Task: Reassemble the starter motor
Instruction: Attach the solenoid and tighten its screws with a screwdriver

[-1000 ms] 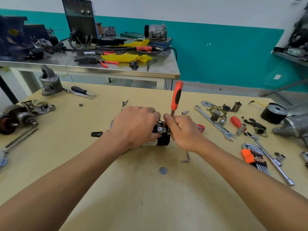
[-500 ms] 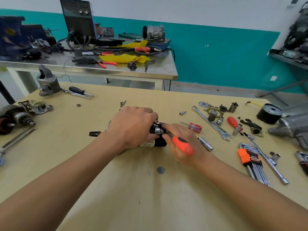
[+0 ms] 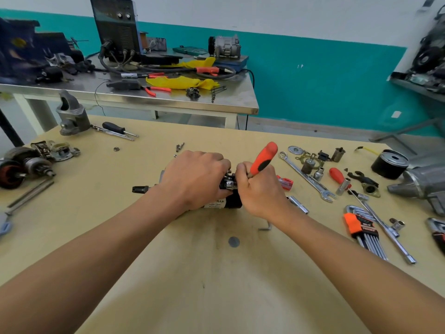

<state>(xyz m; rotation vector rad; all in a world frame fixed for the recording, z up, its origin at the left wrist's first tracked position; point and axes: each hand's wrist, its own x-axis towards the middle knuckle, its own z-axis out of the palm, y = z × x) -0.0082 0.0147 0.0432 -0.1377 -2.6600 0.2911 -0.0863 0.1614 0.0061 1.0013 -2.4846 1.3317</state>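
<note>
Swinging back up from where it was lying low toward five o'clock half a second ago, the orange-handled tool (image 3: 263,156) is now pointing at about one o'clock out of my fist. From the head view, my right hand (image 3: 260,186) is wrapping all its fingers tightly round the lower handle, and my left hand (image 3: 195,179) is curling over the starter motor (image 3: 231,201), pinning it on its side at the centre of the table (image 3: 216,273). The tool's working end is sitting between my knuckles at the motor's top fitting, mostly hidden, so I cannot tell how squarely it is seated. I am judging that the risk is the tool slipping off the fastener if I am leaning it sideways, or the round body rolling under my palm if I am easing my hold. Room is getting tight at three to four o'clock: a small red screwdriver (image 3: 285,183) is lying just beside my right hand, a loose socket (image 3: 298,204) near my wrist, and a long wrench (image 3: 305,177) beyond. A bent hex key (image 3: 265,227) is lying at five o'clock. The six o'clock side, toward me, is offering open board.
</note>
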